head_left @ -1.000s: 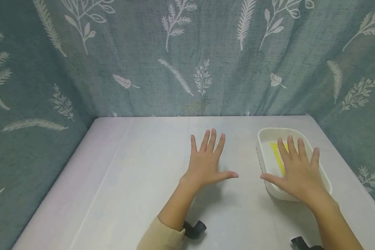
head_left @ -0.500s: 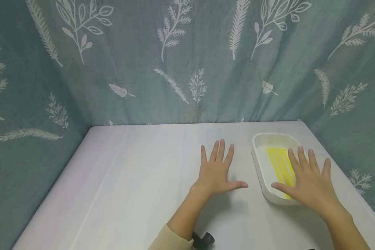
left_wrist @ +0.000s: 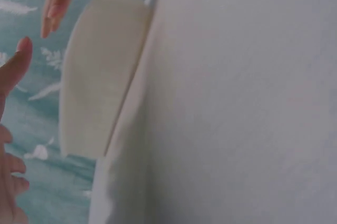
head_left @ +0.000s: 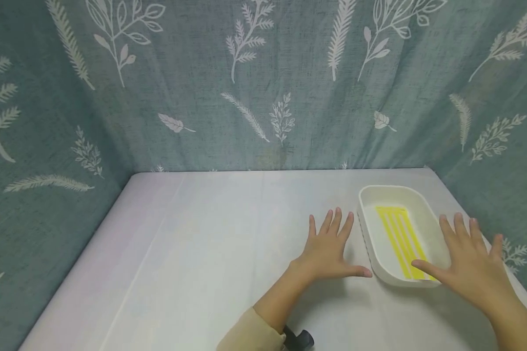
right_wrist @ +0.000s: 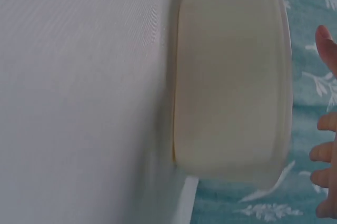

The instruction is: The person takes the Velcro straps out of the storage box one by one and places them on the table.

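Observation:
A white rectangular tub [head_left: 379,243] with rounded corners stands at the right side of the table. Flat yellow strips [head_left: 401,239] show on its floor; whether they are loose or part of it I cannot tell. My left hand [head_left: 329,251], fingers spread, hovers just left of the tub. Over the tub's right side my right hand [head_left: 472,263] is spread too, its thumb in front of the near right corner. Neither hand holds anything. In both wrist views the tub's outer wall [left_wrist: 102,76] [right_wrist: 231,81] shows, with fingers near its rim.
A white cloth covers the table [head_left: 193,253]. Green leaf-patterned curtain [head_left: 193,87] hangs behind it and along both sides. Below my left sleeve [head_left: 252,334] a dark wrist device [head_left: 299,340] shows.
Both hands have moved to the right, still spread. The right hand has slid off the tub's middle, uncovering more yellow strips, and the left has come closer to the tub. The tub stays in place.

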Available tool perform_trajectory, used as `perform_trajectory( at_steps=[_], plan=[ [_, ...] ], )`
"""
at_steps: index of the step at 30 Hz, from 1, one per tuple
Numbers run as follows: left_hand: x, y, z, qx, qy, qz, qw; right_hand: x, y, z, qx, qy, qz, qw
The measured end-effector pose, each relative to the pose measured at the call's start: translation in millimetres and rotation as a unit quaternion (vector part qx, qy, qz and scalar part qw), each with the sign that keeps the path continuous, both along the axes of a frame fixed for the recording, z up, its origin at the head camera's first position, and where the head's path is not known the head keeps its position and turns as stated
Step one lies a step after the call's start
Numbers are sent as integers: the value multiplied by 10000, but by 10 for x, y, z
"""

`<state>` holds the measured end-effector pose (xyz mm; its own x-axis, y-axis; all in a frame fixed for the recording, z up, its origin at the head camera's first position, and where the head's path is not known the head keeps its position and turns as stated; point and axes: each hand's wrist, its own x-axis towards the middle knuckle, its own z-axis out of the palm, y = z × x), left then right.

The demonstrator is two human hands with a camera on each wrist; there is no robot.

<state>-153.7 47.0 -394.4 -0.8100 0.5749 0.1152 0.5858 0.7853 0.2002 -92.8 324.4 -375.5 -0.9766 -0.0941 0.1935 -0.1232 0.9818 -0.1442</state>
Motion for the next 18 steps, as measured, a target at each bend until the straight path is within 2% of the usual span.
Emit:
perform_trajectory(
  at_steps=[5, 9, 14, 18],
  plan=[
    [4, 113, -60, 529, -413, -208, 9975, 3, 116, -67, -404, 13, 66, 9992],
    [14, 213, -89, 631, -577, -220, 9961, 4, 202, -131, -1054, -61, 265, 9941],
    [66, 356, -91, 639, -589, -138, 9961, 10, 320, -226, -2209, -224, 664, 9728],
    [95, 449, -118, 1085, -884, -40, 9902, 32, 395, -291, -2719, -538, 582, 9590]
  ],
)
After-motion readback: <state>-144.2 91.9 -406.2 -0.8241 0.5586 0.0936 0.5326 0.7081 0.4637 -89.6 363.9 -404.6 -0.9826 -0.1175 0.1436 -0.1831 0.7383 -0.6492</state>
